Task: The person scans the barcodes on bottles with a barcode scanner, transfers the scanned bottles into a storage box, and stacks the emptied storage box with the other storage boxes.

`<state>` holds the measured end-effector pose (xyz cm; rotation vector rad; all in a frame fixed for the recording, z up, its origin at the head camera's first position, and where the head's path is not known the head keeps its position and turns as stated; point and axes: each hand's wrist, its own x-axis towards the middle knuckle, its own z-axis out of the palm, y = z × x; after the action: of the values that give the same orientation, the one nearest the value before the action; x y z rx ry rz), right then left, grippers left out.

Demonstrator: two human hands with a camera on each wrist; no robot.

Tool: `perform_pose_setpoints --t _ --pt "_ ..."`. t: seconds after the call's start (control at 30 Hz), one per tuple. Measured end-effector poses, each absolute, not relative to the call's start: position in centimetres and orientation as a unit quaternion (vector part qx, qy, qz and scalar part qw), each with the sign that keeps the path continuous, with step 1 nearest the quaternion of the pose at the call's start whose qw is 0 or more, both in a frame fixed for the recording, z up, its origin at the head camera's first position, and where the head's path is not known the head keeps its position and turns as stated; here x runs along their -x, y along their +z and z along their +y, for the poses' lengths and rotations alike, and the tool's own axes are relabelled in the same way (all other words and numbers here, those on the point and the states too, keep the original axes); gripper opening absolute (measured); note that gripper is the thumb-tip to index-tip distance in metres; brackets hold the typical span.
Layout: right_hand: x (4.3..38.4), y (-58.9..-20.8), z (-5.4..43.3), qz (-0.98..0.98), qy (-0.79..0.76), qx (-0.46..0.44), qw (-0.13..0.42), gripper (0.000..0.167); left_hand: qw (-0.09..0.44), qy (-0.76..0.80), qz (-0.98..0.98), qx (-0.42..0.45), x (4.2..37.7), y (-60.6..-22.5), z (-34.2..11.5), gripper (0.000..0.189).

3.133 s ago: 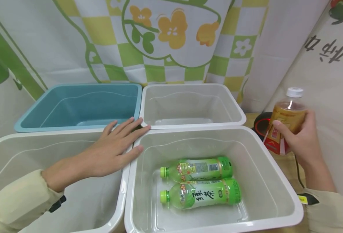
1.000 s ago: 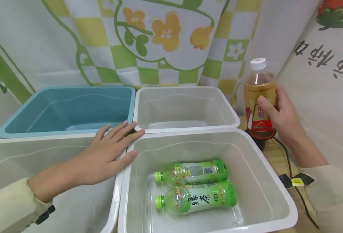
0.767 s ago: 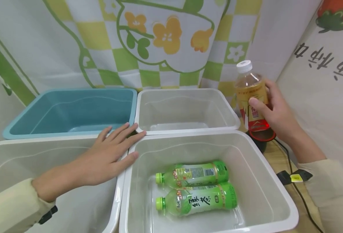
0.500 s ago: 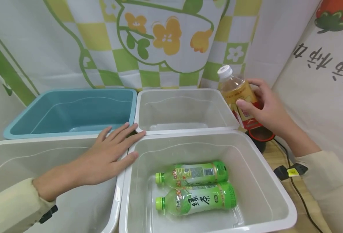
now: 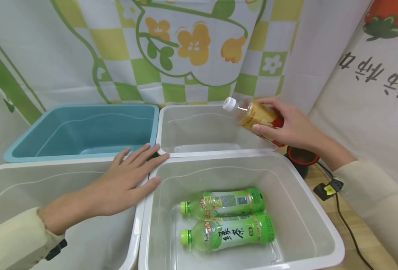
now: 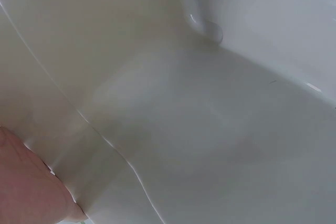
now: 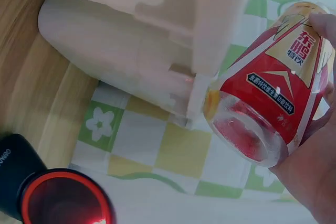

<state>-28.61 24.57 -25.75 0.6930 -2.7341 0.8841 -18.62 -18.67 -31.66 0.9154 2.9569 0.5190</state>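
"Bottle (image 5: 254,115): where does the head view put it?"

"In the right hand (image 5: 291,127), above the right part of the rear pale bin (image 5: 215,153). It is tipped well over, white cap (image 5: 229,104) pointing left. The thumb lies along the near side, the fingers curl round the back."

"Why grip it there?"

"I'd judge that holding the label leaves neck and cap free and lets the wrist tilt it easily."

"And the left hand (image 5: 128,182)?"

"Fingers straight, slightly spread, with nothing in them. It lies across the rims where the front-left bin (image 5: 136,228) and front-right bin (image 5: 144,236) meet, perhaps to steady them. Two green tea bottles (image 5: 232,231) lie side by side in the front-right bin, caps the same way, probably to save room."

"What does the left wrist view add?"

"Mostly smooth pale wall and floor of a bin. A bit of hand shows at the lower left; its fingers I can't tell from there."

"Right wrist?"

"The bottle's clear base and red label, the hand wrapped round it. A black device (image 7: 65,203) with a red ring is well apart from it, near the wooden table (image 7: 26,72)."

"Any change from half a second ago?"

"In the head view, the bottle has moved left and leans further over; the right forearm swung with it. The left hand and green tea bottles stayed put."
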Motion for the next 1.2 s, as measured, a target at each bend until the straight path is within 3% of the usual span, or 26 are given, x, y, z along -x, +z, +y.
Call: perform_pose_setpoints --t 0.43,0.97,1.2 --pt "31.2 -26.0 22.0 -0.912 0.274 -0.299 0.061 0.058 0.009 0.172 0.941 -0.292 18.6 -32.0 -18.7 0.060" --pt "31.2 -24.2 19.8 -0.917 0.192 -0.343 0.062 0.060 -0.006 0.163 0.942 -0.292 18.5 -31.7 -18.6 0.058" --pt "31.3 -24.2 18.2 -0.920 0.168 -0.353 0.037 0.062 -0.002 0.163 0.942 -0.293 18.5 -31.5 -18.7 0.058"
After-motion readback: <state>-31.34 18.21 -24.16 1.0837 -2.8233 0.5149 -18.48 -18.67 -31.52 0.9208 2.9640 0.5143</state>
